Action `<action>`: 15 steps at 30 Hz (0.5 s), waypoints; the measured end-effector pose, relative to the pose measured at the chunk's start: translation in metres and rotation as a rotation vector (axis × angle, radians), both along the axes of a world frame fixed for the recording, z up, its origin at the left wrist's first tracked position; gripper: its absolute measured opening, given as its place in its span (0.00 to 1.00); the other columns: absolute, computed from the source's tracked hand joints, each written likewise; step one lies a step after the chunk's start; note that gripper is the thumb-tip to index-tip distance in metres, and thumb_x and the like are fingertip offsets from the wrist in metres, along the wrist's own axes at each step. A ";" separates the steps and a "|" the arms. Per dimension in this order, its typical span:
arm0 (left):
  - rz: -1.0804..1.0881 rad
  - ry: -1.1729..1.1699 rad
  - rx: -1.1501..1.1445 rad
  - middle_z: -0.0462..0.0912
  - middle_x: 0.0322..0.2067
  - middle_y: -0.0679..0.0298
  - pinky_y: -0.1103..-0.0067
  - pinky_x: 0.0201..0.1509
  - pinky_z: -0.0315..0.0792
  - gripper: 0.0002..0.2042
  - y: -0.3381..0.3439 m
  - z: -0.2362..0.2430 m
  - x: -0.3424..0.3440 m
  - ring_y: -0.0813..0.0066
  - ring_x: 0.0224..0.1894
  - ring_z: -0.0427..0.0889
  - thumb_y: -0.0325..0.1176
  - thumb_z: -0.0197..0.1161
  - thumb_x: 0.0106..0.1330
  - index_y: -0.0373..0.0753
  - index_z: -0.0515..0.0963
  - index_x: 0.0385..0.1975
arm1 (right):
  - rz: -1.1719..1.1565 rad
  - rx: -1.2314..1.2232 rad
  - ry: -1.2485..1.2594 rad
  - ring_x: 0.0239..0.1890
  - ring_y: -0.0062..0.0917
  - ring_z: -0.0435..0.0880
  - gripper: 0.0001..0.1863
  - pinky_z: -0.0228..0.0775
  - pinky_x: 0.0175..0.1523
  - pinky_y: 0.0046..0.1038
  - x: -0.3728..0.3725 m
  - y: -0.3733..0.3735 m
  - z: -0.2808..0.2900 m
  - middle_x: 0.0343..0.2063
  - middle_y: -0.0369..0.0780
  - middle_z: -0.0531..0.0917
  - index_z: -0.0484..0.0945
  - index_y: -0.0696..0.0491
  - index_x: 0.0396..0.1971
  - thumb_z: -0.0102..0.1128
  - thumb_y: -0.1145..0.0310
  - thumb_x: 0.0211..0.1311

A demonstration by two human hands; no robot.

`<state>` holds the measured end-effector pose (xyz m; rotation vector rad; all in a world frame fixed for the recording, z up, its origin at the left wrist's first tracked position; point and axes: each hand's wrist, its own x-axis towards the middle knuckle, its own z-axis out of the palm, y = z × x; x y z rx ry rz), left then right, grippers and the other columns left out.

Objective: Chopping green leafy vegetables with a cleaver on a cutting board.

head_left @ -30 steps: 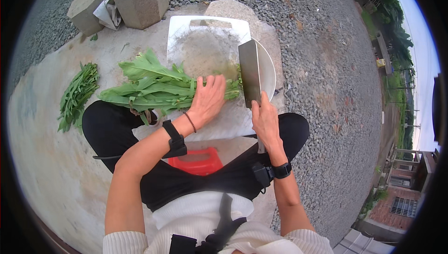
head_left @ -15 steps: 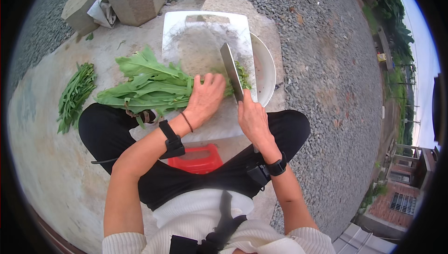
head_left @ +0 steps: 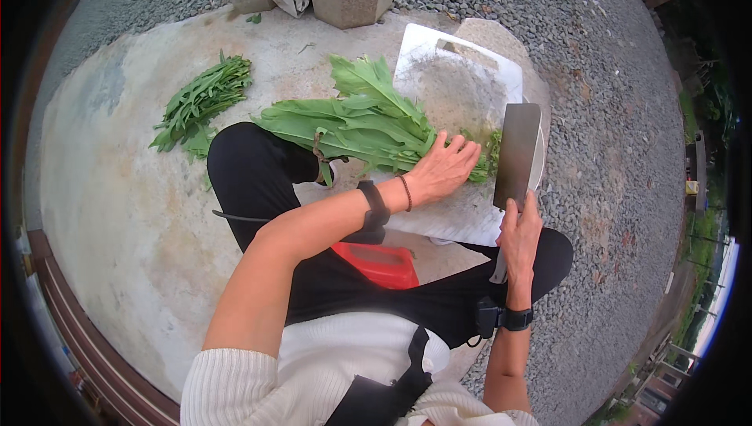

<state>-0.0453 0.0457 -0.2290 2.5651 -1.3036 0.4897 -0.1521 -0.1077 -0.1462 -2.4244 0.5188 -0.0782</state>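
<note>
I judge that I am partway through cutting up a bundle of greens (head_left: 352, 128), with the blade swung clear between strokes. My right grip (head_left: 520, 232) is closed around the handle of a cleaver (head_left: 518, 152), thumb and fingers wrapped close to the blade. The broad face of the blade shows upward, over the right edge of the cutting board (head_left: 407, 58) and partly in front of the white bowl (head_left: 541, 161) whose rim peeks out past that edge. My left grip (head_left: 446, 171) is curled down over the bundle near its right end, fingers bent and pressing rather than wrapped all the way round; its underside is hidden from me.

The greens lie across the middle of the board. Their leafy part spreads left from my left grip, past the board's left edge, to just above my bent knee (head_left: 239, 148). To the right of my fingertips a clump of small green bits (head_left: 491, 148) sits between them and the blade, near the board's right edge; I cannot tell whether the steel touches it.

As I see it, the next move calls for clearing those bits toward the bowl or bringing the edge back beside my knuckles, with the left fingertips tucked and the bundle pinned firmly, since loose leaves could slide.
</note>
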 end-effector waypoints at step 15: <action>-0.054 0.302 -0.302 0.72 0.35 0.62 0.71 0.48 0.63 0.20 -0.006 0.007 0.009 0.66 0.42 0.72 0.27 0.63 0.48 0.37 0.71 0.44 | -0.043 0.176 0.017 0.11 0.27 0.74 0.07 0.62 0.18 0.30 -0.016 0.013 0.020 0.12 0.42 0.72 0.69 0.61 0.39 0.48 0.74 0.64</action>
